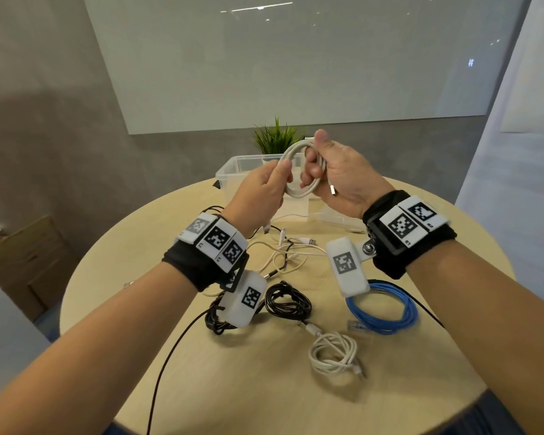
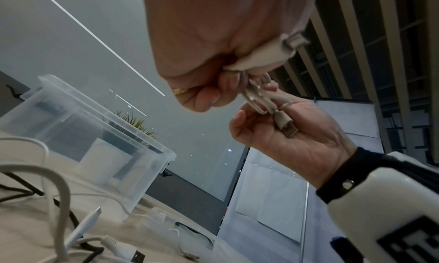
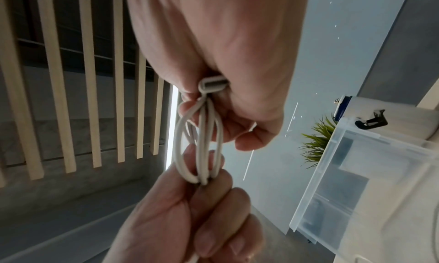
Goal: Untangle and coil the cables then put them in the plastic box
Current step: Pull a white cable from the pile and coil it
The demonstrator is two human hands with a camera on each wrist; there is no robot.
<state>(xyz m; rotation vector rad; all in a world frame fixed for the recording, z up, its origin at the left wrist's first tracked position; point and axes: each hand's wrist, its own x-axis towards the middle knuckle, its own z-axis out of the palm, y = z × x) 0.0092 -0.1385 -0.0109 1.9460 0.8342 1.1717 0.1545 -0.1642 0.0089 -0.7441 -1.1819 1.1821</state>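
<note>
Both hands hold one white coil above the surface, in front of the box.

Left hand pinches the near side of the white coil between thumb and curled fingers; right hand grips the coil's far side with fingers curled through the loop, thumb up, a USB plug lying against its palm; the clear box stands open behind the hands at the far edge of the surface; loose white and black cables lie tangled below the hands; nearer lie a black bundle, a small white coil and, rightmost, a blue coil.
</note>
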